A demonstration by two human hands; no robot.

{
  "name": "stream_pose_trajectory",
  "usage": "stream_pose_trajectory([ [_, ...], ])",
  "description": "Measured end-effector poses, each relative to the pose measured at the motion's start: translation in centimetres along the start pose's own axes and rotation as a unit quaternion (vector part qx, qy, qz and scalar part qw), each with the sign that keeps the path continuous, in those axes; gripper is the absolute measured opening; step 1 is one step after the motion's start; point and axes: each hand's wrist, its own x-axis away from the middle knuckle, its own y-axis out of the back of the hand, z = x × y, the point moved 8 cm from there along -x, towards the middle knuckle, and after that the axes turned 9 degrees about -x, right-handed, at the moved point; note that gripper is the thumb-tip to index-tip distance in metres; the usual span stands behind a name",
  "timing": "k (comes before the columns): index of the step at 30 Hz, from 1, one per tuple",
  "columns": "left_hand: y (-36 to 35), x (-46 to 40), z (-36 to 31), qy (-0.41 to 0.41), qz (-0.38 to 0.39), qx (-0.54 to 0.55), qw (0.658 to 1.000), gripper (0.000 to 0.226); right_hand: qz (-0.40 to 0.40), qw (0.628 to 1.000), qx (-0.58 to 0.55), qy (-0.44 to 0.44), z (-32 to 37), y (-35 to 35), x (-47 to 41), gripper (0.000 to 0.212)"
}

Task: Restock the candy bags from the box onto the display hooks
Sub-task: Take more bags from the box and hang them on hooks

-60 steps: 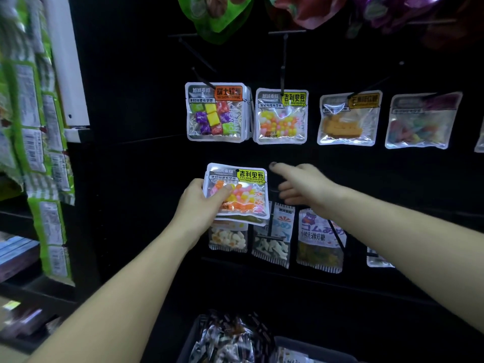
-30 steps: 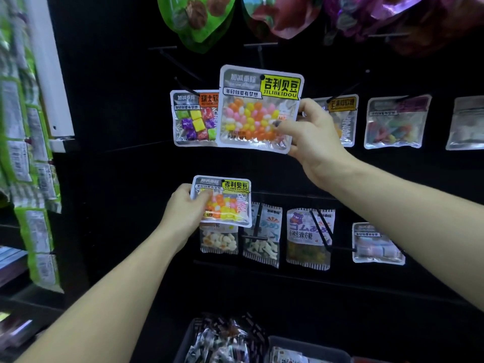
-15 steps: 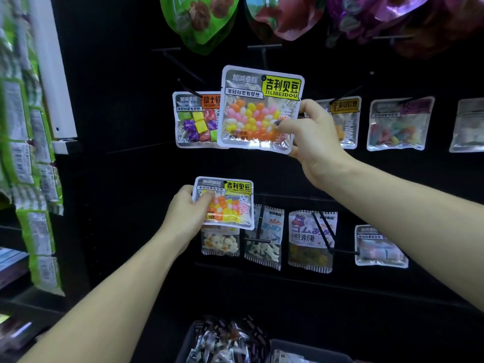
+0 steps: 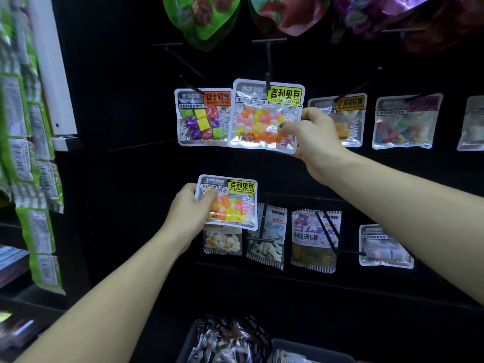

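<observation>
right hand [image 4: 313,138] pinches a jelly bean bag [image 4: 264,117] at its lower corner, steering its hole along the hook [image 4: 267,66]; left hand [image 4: 190,212] grips a spare bag [image 4: 230,203] ready below.

The box [image 4: 264,344] of wrapped sweets is cut off by the bottom edge. The green packets [image 4: 28,158] at the left edge are blurred, their print unreadable. The right hand [image 4: 314,137] hides the lower right corner of the jelly-bean bag [image 4: 259,119], probably pinching it.

Shop, candy bags [image 4: 265,117] on display hooks [image 4: 268,65]
</observation>
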Motion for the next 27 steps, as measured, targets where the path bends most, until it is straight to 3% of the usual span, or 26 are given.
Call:
stream_pose_trajectory([
  [5,0.0,-0.1,0.0,-0.01,0.0,0.003,1.0,0.01,-0.01,0.998,0.024,-0.061,-2.0,0.2,-3.2,0.014],
  [8,0.0,-0.3,0.3,-0.013,0.0,0.006,1.0,0.01,-0.018,0.989,-0.046,-0.137,-3.6,-0.2,-4.2,0.034],
  [14,-0.1,-0.6,0.9,-0.007,0.008,0.013,1.0,0.01,-0.04,0.983,-0.036,-0.174,-4.9,-0.1,-5.1,0.041],
  [18,-0.1,-0.7,0.6,0.001,0.014,0.03,0.999,0.01,-0.02,0.978,-0.014,-0.209,-5.7,0.0,-3.1,0.058],
  [23,-0.1,-0.7,-0.5,0.035,0.03,0.089,0.995,0.013,0.036,0.971,0.132,-0.196,-5.6,-0.1,1.4,0.056],
  [27,-0.4,-0.1,-3.2,0.018,0.048,0.127,0.991,0.01,0.163,0.956,0.137,-0.2,-4.7,-1.9,4.7,0.052],
])
